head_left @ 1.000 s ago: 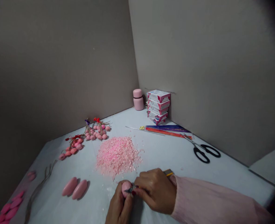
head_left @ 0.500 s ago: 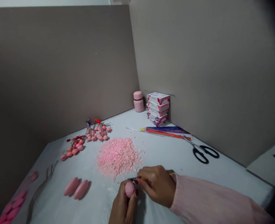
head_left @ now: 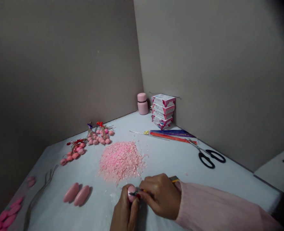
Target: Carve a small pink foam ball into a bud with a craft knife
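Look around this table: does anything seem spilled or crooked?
Loose pink shavings lie heaped on the table, uncontained, with bits scattered around the edges, so it looks spilled. The stacked boxes sit unevenly, edges out of line.

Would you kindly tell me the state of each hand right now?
Left hand: closed, holding a small pink rounded piece.
Right hand: closed, holding a knife, its blade at that piece.

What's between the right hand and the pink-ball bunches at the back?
The head view shows heaped pink shavings between the right hand and those bunches.
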`<state>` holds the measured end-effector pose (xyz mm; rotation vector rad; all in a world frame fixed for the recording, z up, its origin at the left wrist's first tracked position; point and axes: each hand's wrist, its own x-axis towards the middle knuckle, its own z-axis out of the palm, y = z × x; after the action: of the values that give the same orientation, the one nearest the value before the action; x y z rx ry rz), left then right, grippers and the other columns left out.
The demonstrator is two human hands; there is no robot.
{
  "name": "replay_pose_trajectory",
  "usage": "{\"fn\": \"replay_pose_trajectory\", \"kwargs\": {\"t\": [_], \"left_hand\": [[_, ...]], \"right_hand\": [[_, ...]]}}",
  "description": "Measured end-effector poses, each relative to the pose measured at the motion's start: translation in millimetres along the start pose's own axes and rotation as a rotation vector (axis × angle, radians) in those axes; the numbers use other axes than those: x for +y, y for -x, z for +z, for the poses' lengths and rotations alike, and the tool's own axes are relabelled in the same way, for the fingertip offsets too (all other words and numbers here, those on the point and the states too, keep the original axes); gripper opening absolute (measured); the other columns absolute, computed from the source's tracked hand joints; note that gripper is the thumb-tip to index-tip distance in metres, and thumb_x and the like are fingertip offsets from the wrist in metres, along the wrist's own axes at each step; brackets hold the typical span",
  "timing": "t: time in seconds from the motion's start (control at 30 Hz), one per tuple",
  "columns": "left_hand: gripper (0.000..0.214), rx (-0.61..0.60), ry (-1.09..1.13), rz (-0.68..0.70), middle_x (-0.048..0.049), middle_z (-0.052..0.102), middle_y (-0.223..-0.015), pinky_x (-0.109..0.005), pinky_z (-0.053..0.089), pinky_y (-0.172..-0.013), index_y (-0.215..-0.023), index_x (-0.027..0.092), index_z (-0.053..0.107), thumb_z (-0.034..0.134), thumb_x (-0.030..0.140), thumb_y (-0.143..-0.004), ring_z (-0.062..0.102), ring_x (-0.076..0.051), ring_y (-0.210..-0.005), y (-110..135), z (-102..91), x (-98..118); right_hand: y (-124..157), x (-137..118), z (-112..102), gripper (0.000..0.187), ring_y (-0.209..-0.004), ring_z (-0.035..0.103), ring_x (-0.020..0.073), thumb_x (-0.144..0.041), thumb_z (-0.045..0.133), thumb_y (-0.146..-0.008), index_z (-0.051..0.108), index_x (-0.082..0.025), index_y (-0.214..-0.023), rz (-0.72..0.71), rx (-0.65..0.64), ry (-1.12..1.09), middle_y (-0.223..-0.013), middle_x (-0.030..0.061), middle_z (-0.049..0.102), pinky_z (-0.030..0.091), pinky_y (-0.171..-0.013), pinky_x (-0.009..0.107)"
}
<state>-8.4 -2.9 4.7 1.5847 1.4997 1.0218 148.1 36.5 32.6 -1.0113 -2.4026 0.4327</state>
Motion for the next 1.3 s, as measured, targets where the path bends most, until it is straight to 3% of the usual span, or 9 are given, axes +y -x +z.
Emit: {"fn": "replay_pose_trajectory", "kwargs": {"t": [0.17, 0.37, 0.6, 0.73, 0.93, 1.3], "left_hand": [[0.02, 0.028, -0.029, -0.005, 0.005, 0.044, -0.06, -0.027, 0.039, -0.053, -0.082, 0.025, 0.044, 0.04, 0.043, -0.085, 0.048, -0.017, -0.056, 1.1, -0.5, 1.2], [0.022, 0.109, -0.033, -0.013, 0.0046, 0.047, -0.058, -0.028, 0.039, -0.052, -0.08, 0.024, 0.048, 0.043, 0.045, -0.083, 0.048, -0.018, -0.053, 5.0, 1.0, 3.7], [0.027, 0.186, 0.182, -0.045, -0.0019, 0.062, -0.08, -0.031, 0.045, -0.069, -0.099, 0.02, 0.052, 0.05, 0.04, -0.081, 0.058, -0.022, -0.074, 4.7, 1.7, 9.4], [0.025, 0.152, 0.237, -0.051, -0.0004, 0.059, -0.075, -0.03, 0.044, -0.069, -0.094, 0.021, 0.053, 0.05, 0.042, -0.081, 0.057, -0.021, -0.074, 5.5, 2.7, 17.0], [0.022, 0.024, 0.268, -0.066, 0.0014, 0.053, -0.071, -0.028, 0.038, -0.057, -0.084, 0.022, 0.052, 0.05, 0.044, -0.082, 0.051, -0.019, -0.07, 3.9, -0.2, 16.7], [0.022, 0.026, 0.192, -0.027, 0.0023, 0.049, -0.069, -0.028, 0.039, -0.059, -0.083, 0.022, 0.05, 0.048, 0.044, -0.082, 0.049, -0.019, -0.066, 1.3, -4.0, 13.0]], "right_hand": [[-0.8, 0.2, -0.9, 0.024, -0.062, 0.059, 0.013, -0.028, 0.043, -0.089, 0.056, -0.019, -0.071, 0.02, -0.001, 0.009, -0.066, -0.0002, 0.063, 0.032, -0.056, 0.023], [-7.6, 12.1, -3.9, 0.028, -0.06, 0.058, 0.0126, -0.028, 0.042, -0.091, 0.055, -0.019, -0.068, 0.214, 0.058, 0.066, -0.064, -0.0003, 0.063, 0.031, -0.055, 0.022], [-0.8, 2.7, -2.6, 0.027, -0.062, 0.058, 0.0124, -0.028, 0.04, -0.091, 0.056, -0.019, -0.072, 0.035, 0.059, -0.077, -0.067, 0.0003, 0.062, 0.034, -0.058, 0.021], [0.4, -1.5, -1.4, 0.026, -0.061, 0.057, 0.0123, -0.029, 0.04, -0.09, 0.057, -0.019, -0.074, -0.049, 0.027, -0.093, -0.067, 0.0002, 0.062, 0.034, -0.056, 0.022], [-0.1, -0.5, -1.4, 0.028, -0.06, 0.057, 0.0124, -0.029, 0.039, -0.09, 0.055, -0.019, -0.07, -0.023, 0.022, -0.068, -0.065, 0.0002, 0.061, 0.034, -0.056, 0.023], [-3.8, -1.5, -2.9, 0.023, -0.061, 0.058, 0.0119, -0.027, 0.043, -0.089, 0.054, -0.02, -0.07, 0.031, 0.012, -0.057, -0.065, -0.0011, 0.062, 0.033, -0.056, 0.022]]}}
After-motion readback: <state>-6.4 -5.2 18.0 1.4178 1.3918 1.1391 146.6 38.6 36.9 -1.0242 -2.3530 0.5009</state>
